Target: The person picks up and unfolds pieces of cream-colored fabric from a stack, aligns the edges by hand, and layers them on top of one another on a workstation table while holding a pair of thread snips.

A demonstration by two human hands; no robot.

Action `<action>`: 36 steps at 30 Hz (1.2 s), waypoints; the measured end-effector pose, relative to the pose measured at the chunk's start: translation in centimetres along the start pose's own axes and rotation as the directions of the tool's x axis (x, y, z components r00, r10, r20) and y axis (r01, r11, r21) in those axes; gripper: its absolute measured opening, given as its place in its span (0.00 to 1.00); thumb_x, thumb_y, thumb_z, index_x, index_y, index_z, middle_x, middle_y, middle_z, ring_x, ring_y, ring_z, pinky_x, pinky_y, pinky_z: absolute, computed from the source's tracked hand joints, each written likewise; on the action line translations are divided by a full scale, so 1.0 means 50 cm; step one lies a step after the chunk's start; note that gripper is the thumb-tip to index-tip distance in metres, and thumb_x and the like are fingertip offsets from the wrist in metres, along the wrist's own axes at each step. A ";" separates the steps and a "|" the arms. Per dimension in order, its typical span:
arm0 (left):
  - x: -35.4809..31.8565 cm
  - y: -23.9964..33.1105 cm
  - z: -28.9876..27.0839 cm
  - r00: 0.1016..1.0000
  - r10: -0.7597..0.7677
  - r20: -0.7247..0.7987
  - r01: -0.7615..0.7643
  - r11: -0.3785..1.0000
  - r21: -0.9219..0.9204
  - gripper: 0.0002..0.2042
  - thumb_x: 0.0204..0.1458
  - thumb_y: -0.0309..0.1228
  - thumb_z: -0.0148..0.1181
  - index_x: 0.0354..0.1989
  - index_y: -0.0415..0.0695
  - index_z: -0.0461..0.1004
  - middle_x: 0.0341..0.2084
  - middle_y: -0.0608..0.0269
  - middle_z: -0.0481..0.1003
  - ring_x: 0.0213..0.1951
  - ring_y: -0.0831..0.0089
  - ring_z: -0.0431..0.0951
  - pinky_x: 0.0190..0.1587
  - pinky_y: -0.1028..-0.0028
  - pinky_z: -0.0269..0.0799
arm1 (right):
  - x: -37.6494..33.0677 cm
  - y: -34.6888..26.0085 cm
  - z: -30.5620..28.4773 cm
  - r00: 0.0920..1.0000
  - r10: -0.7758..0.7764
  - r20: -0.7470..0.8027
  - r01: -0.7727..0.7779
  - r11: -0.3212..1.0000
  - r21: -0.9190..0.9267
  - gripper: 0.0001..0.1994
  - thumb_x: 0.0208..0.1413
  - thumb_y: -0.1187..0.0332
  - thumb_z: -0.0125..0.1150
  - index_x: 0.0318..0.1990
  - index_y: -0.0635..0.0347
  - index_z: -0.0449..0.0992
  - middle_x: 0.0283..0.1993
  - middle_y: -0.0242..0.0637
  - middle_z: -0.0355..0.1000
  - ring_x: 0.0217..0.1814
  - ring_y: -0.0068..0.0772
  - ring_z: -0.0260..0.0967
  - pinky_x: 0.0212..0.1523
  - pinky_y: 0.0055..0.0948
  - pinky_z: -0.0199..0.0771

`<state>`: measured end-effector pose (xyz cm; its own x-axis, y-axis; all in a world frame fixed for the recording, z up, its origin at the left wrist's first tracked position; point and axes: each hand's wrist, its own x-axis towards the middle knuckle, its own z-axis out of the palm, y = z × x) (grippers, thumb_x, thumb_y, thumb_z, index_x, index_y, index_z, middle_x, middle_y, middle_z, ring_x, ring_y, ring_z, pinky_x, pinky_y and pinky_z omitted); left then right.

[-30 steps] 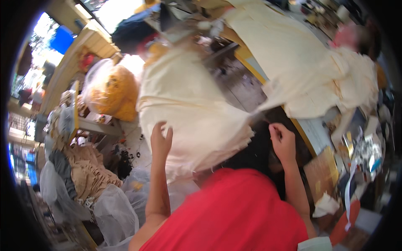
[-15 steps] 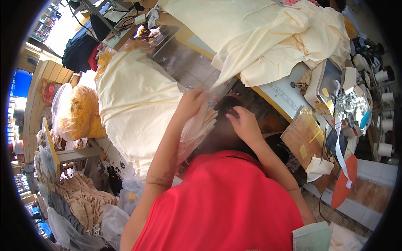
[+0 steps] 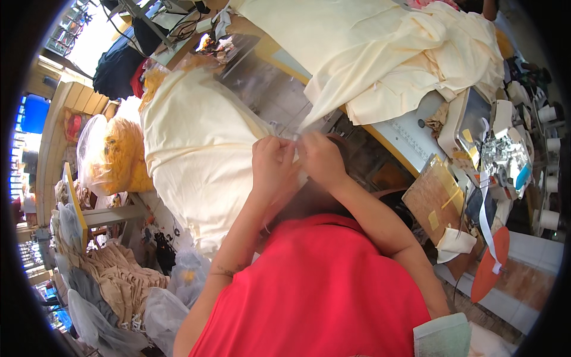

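My left hand (image 3: pixel 275 162) and my right hand (image 3: pixel 322 159) are close together in front of my chest, both with curled fingers. Between their fingertips is the edge of cream fabric, pinched where a strip of it runs down from the cream cloth (image 3: pixel 410 53) heaped on the sewing table. Just left of my left hand hangs a large stack of cream fabric pieces (image 3: pixel 199 143). Exactly which layer each hand pinches is hard to see behind the fingers.
To the right stands a sewing machine (image 3: pixel 505 152) with white thread cones and a white tape hanging past an orange disc (image 3: pixel 491 265). A wooden board (image 3: pixel 434 196) leans near the table edge. At left are a bag of yellow cloth (image 3: pixel 116 157) and tan garments (image 3: pixel 122 279).
My right hand has moved up and left to meet the left hand at the fabric edge. My left hand has shifted slightly down.
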<state>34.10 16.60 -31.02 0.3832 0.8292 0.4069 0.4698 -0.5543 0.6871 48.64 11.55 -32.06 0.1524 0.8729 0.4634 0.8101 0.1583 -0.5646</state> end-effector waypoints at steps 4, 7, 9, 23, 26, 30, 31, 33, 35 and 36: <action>-0.003 -0.007 0.001 0.996 0.079 -0.036 -0.076 0.994 0.078 0.05 0.54 0.29 0.66 0.32 0.41 0.79 0.28 0.58 0.77 0.36 0.56 0.76 0.46 0.61 0.68 | -0.023 0.013 -0.009 1.000 -0.003 -0.010 0.002 1.000 -0.026 0.07 0.59 0.70 0.61 0.32 0.60 0.69 0.30 0.44 0.68 0.33 0.51 0.71 0.32 0.45 0.72; 0.003 -0.015 0.002 0.997 0.068 0.033 -0.071 0.992 0.108 0.06 0.53 0.30 0.66 0.33 0.42 0.78 0.31 0.57 0.77 0.39 0.56 0.76 0.47 0.61 0.68 | -0.073 0.027 -0.060 0.997 0.071 -0.042 -0.074 0.995 -0.070 0.09 0.59 0.69 0.61 0.31 0.61 0.69 0.30 0.45 0.68 0.32 0.53 0.70 0.31 0.45 0.72; 0.018 -0.003 0.011 0.996 0.071 0.062 -0.077 0.991 0.105 0.07 0.52 0.31 0.67 0.34 0.42 0.78 0.34 0.56 0.77 0.41 0.54 0.76 0.49 0.60 0.68 | -0.115 0.036 -0.102 0.986 0.165 -0.027 -0.166 0.983 -0.075 0.10 0.59 0.67 0.62 0.31 0.62 0.70 0.30 0.46 0.68 0.33 0.56 0.70 0.31 0.47 0.72; 0.144 0.008 -0.047 0.943 -0.271 0.191 0.320 0.592 -0.740 0.16 0.64 0.33 0.52 0.55 0.37 0.72 0.47 0.54 0.76 0.48 0.63 0.77 0.52 0.65 0.75 | -0.112 -0.028 -0.324 0.888 0.430 -0.165 -0.429 0.902 0.043 0.11 0.62 0.71 0.55 0.49 0.64 0.74 0.43 0.52 0.75 0.47 0.58 0.74 0.48 0.45 0.75; 0.104 0.015 -0.253 0.856 -0.429 0.289 0.429 0.275 -0.861 0.25 0.60 0.43 0.56 0.60 0.37 0.70 0.55 0.50 0.75 0.55 0.59 0.76 0.57 0.57 0.74 | -0.069 -0.008 -0.370 0.908 0.374 -0.188 -0.365 0.928 0.081 0.15 0.57 0.79 0.55 0.52 0.64 0.73 0.51 0.52 0.72 0.49 0.58 0.74 0.48 0.44 0.76; 0.016 0.069 -0.408 0.878 -0.477 -0.030 0.175 0.377 -0.909 0.25 0.63 0.41 0.52 0.63 0.35 0.67 0.57 0.48 0.74 0.55 0.57 0.77 0.56 0.57 0.76 | 0.034 -0.022 -0.386 0.959 0.163 -0.230 -0.168 0.986 -0.001 0.30 0.50 0.84 0.57 0.63 0.52 0.70 0.71 0.53 0.55 0.53 0.56 0.74 0.50 0.43 0.78; 0.002 0.059 -0.439 0.876 -0.471 -0.099 0.144 0.453 -0.880 0.25 0.63 0.41 0.52 0.63 0.35 0.67 0.56 0.49 0.74 0.54 0.58 0.77 0.56 0.58 0.75 | 0.059 -0.017 -0.380 0.969 0.093 -0.227 -0.090 0.996 0.023 0.31 0.50 0.84 0.58 0.64 0.50 0.70 0.73 0.53 0.51 0.52 0.55 0.74 0.51 0.44 0.78; -0.029 0.034 -0.487 0.859 -0.465 -0.213 0.097 0.558 -0.824 0.25 0.63 0.40 0.53 0.63 0.36 0.67 0.56 0.50 0.74 0.54 0.59 0.77 0.56 0.59 0.75 | 0.113 -0.027 -0.370 0.972 -0.020 -0.235 0.038 0.997 0.071 0.31 0.50 0.81 0.61 0.65 0.49 0.69 0.74 0.53 0.51 0.52 0.55 0.75 0.51 0.44 0.78; -0.037 0.006 -0.508 0.847 -0.462 -0.263 0.088 0.610 -0.787 0.24 0.63 0.39 0.54 0.63 0.36 0.68 0.56 0.51 0.74 0.54 0.59 0.77 0.57 0.60 0.75 | 0.148 -0.045 -0.375 0.967 -0.045 -0.249 0.074 0.991 0.112 0.28 0.52 0.76 0.64 0.64 0.51 0.70 0.71 0.53 0.59 0.50 0.53 0.76 0.49 0.43 0.77; -0.028 -0.002 -0.508 0.846 -0.460 -0.270 0.092 0.625 -0.775 0.24 0.63 0.39 0.54 0.62 0.36 0.68 0.55 0.51 0.74 0.54 0.60 0.77 0.57 0.60 0.74 | 0.164 -0.054 -0.388 0.995 0.015 -0.099 0.001 0.987 0.160 0.25 0.54 0.74 0.65 0.62 0.52 0.72 0.65 0.52 0.64 0.47 0.52 0.76 0.47 0.42 0.77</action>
<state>13.31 17.34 -16.36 -0.1067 0.9758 0.1908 -0.2878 -0.2140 0.9335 58.71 9.34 -13.47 0.2196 0.8253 0.5202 0.7094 0.2310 -0.6659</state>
